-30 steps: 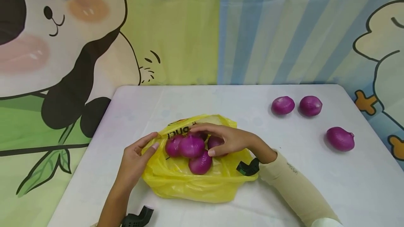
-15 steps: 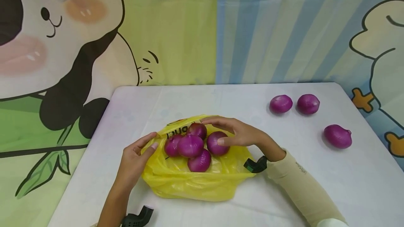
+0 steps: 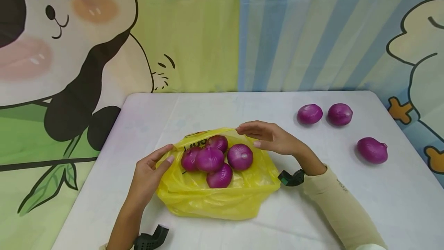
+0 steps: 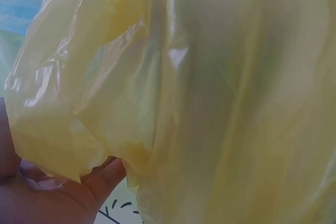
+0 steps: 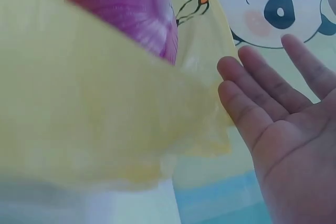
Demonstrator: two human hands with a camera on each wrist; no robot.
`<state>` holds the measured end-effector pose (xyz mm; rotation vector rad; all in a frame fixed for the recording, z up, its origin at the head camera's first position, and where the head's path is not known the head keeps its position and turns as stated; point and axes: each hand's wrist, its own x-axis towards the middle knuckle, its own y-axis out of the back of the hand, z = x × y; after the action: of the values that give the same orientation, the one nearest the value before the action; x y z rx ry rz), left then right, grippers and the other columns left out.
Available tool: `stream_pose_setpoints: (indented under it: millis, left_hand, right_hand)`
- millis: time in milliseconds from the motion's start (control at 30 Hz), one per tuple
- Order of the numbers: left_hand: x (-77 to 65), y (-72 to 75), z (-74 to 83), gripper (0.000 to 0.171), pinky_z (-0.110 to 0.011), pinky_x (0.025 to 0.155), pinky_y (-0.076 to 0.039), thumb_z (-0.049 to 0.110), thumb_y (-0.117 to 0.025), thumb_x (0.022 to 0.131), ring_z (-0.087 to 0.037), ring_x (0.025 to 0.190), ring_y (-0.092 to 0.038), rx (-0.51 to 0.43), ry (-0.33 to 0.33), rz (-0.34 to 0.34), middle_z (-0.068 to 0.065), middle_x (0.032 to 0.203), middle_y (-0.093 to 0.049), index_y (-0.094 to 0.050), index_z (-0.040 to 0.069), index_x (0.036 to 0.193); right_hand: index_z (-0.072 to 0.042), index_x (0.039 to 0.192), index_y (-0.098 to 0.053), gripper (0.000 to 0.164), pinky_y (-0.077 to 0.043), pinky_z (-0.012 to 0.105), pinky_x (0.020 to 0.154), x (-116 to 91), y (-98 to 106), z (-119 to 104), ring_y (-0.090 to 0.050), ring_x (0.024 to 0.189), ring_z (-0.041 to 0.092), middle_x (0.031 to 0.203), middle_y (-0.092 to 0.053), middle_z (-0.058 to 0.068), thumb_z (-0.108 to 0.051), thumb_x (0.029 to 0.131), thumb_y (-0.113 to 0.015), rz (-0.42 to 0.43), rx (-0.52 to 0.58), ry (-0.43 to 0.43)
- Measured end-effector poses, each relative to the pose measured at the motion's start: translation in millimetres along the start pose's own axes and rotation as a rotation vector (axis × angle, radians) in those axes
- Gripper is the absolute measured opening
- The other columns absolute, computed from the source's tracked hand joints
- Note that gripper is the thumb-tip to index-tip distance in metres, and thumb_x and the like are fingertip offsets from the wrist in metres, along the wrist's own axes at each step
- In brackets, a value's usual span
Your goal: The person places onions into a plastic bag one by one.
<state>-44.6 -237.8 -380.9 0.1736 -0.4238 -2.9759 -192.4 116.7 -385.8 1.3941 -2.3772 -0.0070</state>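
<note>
A yellow plastic bag (image 3: 215, 205) lies mouth upward on the table with several purple-red onions (image 3: 209, 160) inside. My left hand (image 3: 147, 176) holds the bag's left edge between thumb and fingers. The left wrist view shows that hand (image 4: 63, 198) low at the left, the bag's film (image 4: 210, 103) filling most of the picture. Just past the bag's right rim hovers my right hand (image 3: 274, 137), fingers extended, holding nothing. Nearest to it inside the bag is one onion (image 3: 240, 156). In the right wrist view the palm (image 5: 294, 145) faces the bag's side.
Two onions lie at the back right, a left one (image 3: 310, 114) and a right one (image 3: 340, 114). Another onion (image 3: 372, 150) sits nearer, by the table's right side. A cartoon-printed curtain (image 3: 187, 30) rises behind the white table (image 3: 145, 115).
My right hand has let go of an onion in the bag and drawn back right and slightly up, past the rim. The left hand has stayed at the bag's left edge.
</note>
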Motion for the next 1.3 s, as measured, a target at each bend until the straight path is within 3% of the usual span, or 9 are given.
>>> stream_pose_setpoints:
  millis: [367,567,833,1100,1300]
  left_hand:
    - [0.4,-0.1,-1.3,0.048,-0.014,0.097,-0.04,0.029,-0.062,0.097,-0.017,0.135,-0.04,-0.007,-0.001,-0.009,-0.004,0.14,-0.053,-0.054,0.007,0.138]
    - [0.5,0.2,-2.1,0.048,-0.014,0.096,-0.041,0.028,-0.063,0.097,-0.018,0.135,-0.041,-0.021,-0.004,-0.014,-0.005,0.14,-0.053,-0.054,0.006,0.138]
    - [1.5,-0.4,-2.4,0.048,-0.015,0.095,-0.042,0.028,-0.063,0.096,-0.018,0.134,-0.041,-0.031,0.0,-0.017,-0.005,0.14,-0.053,-0.054,0.005,0.138]
    - [1.5,-0.9,-3.4,0.048,-0.014,0.096,-0.041,0.029,-0.063,0.096,-0.017,0.134,-0.041,-0.014,0.003,-0.015,-0.004,0.14,-0.053,-0.054,0.007,0.138]
    - [2.7,-1.3,-4.0,0.048,-0.014,0.096,-0.041,0.028,-0.063,0.096,-0.017,0.134,-0.041,-0.019,-0.001,-0.018,-0.005,0.14,-0.053,-0.054,0.006,0.138]
  right_hand:
    - [0.016,0.132,-0.045,0.041,-0.037,0.047,0.107,-19,14,6,-0.048,0.123,0.044,0.129,-0.051,0.033,-0.004,0.097,-0.057,0.119,-0.028,0.052]
    - [0.011,0.132,-0.049,0.039,-0.038,0.043,0.107,-28,20,4,-0.05,0.123,0.04,0.13,-0.053,0.028,-0.005,0.097,-0.057,0.22,-0.048,-0.01]
    - [0.014,0.13,-0.048,0.037,-0.037,0.039,0.107,-36,43,4,-0.049,0.125,0.034,0.131,-0.052,0.028,0.007,0.095,-0.055,0.356,-0.11,-0.031]
    - [0.005,0.137,-0.048,0.046,-0.024,0.032,0.114,-53,62,1,-0.036,0.138,0.023,0.14,-0.048,0.02,0.007,0.092,-0.059,0.5,-0.239,-0.111]
    - [0.0,0.141,-0.047,0.053,-0.025,0.027,0.113,-67,72,-9,-0.029,0.141,0.02,0.145,-0.044,0.012,0.007,0.091,-0.062,0.639,-0.264,-0.152]
